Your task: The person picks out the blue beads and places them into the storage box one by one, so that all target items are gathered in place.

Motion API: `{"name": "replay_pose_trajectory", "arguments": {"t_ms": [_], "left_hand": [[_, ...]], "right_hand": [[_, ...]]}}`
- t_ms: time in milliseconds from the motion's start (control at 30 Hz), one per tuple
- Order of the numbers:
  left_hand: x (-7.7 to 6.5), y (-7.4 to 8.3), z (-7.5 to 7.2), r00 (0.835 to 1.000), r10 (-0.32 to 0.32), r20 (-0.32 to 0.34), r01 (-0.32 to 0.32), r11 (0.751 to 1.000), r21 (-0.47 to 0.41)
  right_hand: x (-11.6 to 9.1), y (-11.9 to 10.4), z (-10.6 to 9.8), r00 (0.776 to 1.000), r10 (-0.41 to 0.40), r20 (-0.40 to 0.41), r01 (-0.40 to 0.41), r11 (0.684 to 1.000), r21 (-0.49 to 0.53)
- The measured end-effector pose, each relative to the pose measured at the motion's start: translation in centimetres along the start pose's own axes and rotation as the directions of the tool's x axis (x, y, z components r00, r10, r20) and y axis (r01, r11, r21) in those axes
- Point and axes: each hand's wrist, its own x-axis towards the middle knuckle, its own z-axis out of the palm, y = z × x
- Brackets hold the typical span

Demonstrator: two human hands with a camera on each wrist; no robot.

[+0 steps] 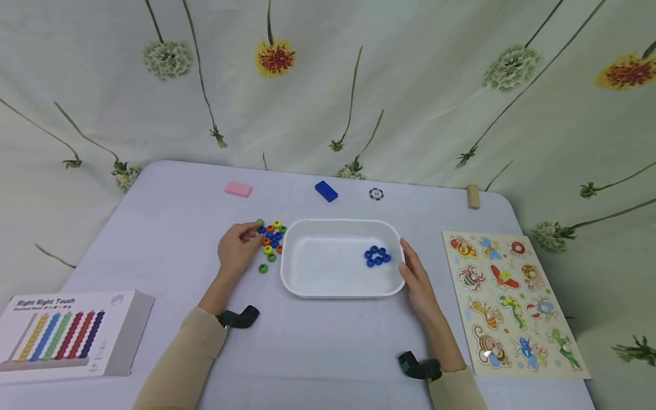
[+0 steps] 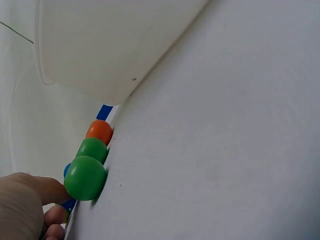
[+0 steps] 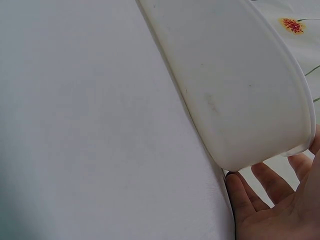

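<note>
A white tray point(image 1: 328, 273) sits mid-table, with a small group of blue beads point(image 1: 378, 260) lying inside toward its right end. Left of the tray is a loose cluster of green, orange, yellow and blue beads point(image 1: 270, 242). My left hand point(image 1: 237, 250) is at this cluster, thumb and forefinger closing around a blue bead point(image 1: 261, 229). In the left wrist view, a green bead point(image 2: 86, 178) stands in front of the thumb and partly hides that grip. My right hand point(image 1: 421, 285) rests against the tray's right end, its fingers fairly straight along the outer wall point(image 3: 240, 100).
A pink block point(image 1: 238, 189), a blue block point(image 1: 326, 191), a poker chip point(image 1: 376, 194) and a wooden block point(image 1: 473, 197) lie along the back. A picture puzzle board point(image 1: 512, 307) is at the right, a white game box point(image 1: 120, 336) at the left.
</note>
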Motion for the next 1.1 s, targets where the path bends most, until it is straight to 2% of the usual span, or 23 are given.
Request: {"name": "replay_pose_trajectory", "arguments": {"t_ms": [133,233,333,433,533,700,800,900,1033,1100], "left_hand": [[0.0,0.3,0.1,1.000,0.009,0.023,-0.011,0.996,0.084],[0.0,0.4,0.3,1.000,0.006,0.022,-0.009,0.994,0.110],[0.0,0.3,0.3,1.000,0.003,0.015,-0.004,0.994,0.107],[0.0,0.7,-0.1,1.000,-0.016,0.014,0.015,0.999,0.051],[0.0,2.2,-1.1,0.999,-0.014,0.031,0.015,1.000,-0.020],[0.1,7.1,-2.6,0.992,0.070,0.109,-0.057,0.991,-0.121],[-0.1,10.5,-2.3,0.971,0.141,0.192,-0.102,0.975,-0.197],[-0.6,13.2,-0.9,0.932,0.211,0.294,-0.151,0.965,-0.213],[-1.2,15.0,2.5,0.867,0.253,0.429,-0.199,0.966,-0.167],[-1.5,15.3,4.3,0.835,0.240,0.495,-0.195,0.971,-0.142]], "right_hand": [[0.0,0.0,0.0,1.000,-0.001,0.002,0.001,1.000,-0.001],[0.0,0.1,-0.1,1.000,-0.003,0.005,0.003,1.000,0.002],[0.3,0.8,-0.2,1.000,-0.017,0.012,0.017,1.000,0.013],[0.7,1.8,-0.4,0.999,-0.031,0.025,0.030,0.999,0.018],[1.0,2.6,-0.6,0.999,-0.040,0.033,0.040,0.999,0.014],[1.1,2.9,-0.7,0.998,-0.064,0.017,0.064,0.998,0.000],[1.2,2.8,-0.8,0.998,-0.062,0.008,0.062,0.998,0.002],[1.2,2.7,-0.8,0.999,-0.042,0.006,0.042,0.999,0.017],[0.8,1.9,-0.6,1.000,-0.023,0.008,0.023,0.999,0.024],[0.5,1.2,-0.4,1.000,-0.023,0.011,0.023,1.000,0.019]]}}
